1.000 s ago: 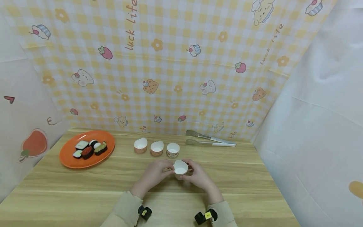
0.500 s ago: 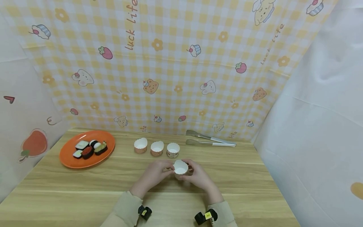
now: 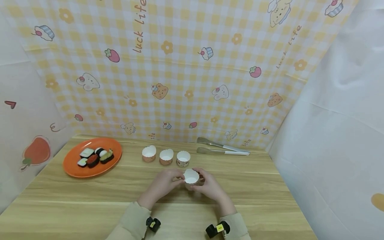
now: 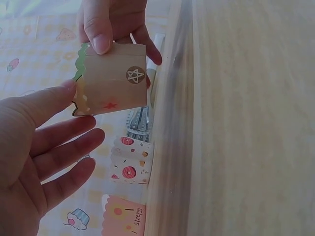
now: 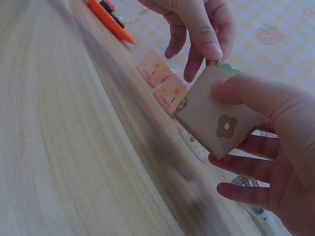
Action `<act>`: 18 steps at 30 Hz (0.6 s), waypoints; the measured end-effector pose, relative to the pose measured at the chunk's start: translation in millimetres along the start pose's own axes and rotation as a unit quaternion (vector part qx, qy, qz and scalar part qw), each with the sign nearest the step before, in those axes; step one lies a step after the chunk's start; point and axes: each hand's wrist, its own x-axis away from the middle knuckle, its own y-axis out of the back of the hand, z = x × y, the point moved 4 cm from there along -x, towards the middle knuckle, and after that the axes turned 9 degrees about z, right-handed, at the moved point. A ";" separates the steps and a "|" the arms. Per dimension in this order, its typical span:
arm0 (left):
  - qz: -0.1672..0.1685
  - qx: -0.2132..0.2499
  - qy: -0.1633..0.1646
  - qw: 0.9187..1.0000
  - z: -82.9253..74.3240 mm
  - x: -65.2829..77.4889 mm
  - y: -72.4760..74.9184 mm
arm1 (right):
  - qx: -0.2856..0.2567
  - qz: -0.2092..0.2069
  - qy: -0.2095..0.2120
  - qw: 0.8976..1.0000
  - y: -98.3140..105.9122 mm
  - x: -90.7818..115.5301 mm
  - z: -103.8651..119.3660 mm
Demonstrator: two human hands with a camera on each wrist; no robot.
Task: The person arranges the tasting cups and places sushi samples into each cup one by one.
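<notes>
Between my two hands is a paper baking cup (image 3: 191, 176), white inside. The wrist views show its brown outside with a star and flower prints, and a scalloped green and yellow rim. My left hand (image 3: 166, 181) pinches the rim from the left; in the left wrist view the thumb of the left hand (image 4: 44, 142) lies at the rim with the other fingers spread below. The right hand (image 3: 211, 187) grips the cup's right side, its thumb on the brown wall in the right wrist view. Whether the cup's base touches the table cannot be told.
Three more baking cups, among them a left one (image 3: 148, 156), a middle one (image 3: 166, 159) and a right one (image 3: 183, 160), stand in a row behind. Metal tongs (image 3: 223, 151) lie at the back right. An orange plate (image 3: 70, 168) with several sushi pieces sits left.
</notes>
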 end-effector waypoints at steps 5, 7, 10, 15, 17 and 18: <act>-0.006 0.003 -0.003 1.000 0.7 -0.1 0.7 | -0.003 -0.003 0.001 1.000 -0.4 -0.7 -1.0; -0.008 0.007 -0.005 1.000 0.8 0.0 1.3 | -0.004 -0.004 0.001 1.000 -0.6 -0.9 -1.0; -0.011 0.007 -0.007 1.000 1.1 0.4 1.9 | -0.006 -0.005 0.002 1.000 -0.6 -1.1 -0.4; -0.023 0.006 -0.013 1.000 -0.7 1.1 5.3 | -0.006 -0.006 0.002 1.000 -0.8 -1.3 -0.6; -0.027 0.002 -0.013 1.000 -1.6 1.4 7.1 | -0.007 -0.007 -0.001 1.000 -0.8 -1.2 -1.0; -0.031 0.002 -0.014 0.999 -2.2 1.5 8.0 | -0.006 -0.007 -0.003 1.000 -0.9 -1.2 -1.4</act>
